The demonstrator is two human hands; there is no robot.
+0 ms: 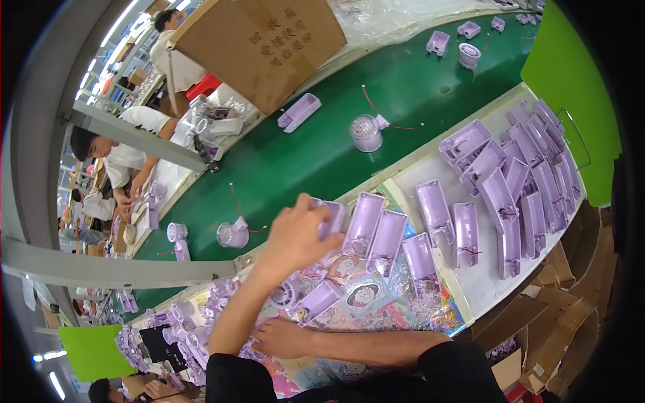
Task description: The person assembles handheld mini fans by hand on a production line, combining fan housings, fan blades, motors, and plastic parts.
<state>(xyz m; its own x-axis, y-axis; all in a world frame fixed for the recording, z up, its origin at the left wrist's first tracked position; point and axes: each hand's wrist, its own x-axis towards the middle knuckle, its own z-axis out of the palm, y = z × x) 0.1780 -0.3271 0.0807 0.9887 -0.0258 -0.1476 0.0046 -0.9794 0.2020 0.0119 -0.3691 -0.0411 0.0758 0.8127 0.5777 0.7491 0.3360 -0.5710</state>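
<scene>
The person wears a black top [363,391], its fabric matte, the front showing only as a dark strip along the lower edge. The left sleeve [238,381] and the right sleeve [460,373] are the same black and plain in what shows of them, short in cut, with loose hems around the arms. Beyond the hems, the left forearm [247,305] and the right forearm [376,348] are bare and slender, each tapering toward the wrist. The left grip [299,232] and the right grip [279,338] are bare human hands; the left one's fingers look slightly blurred.
</scene>
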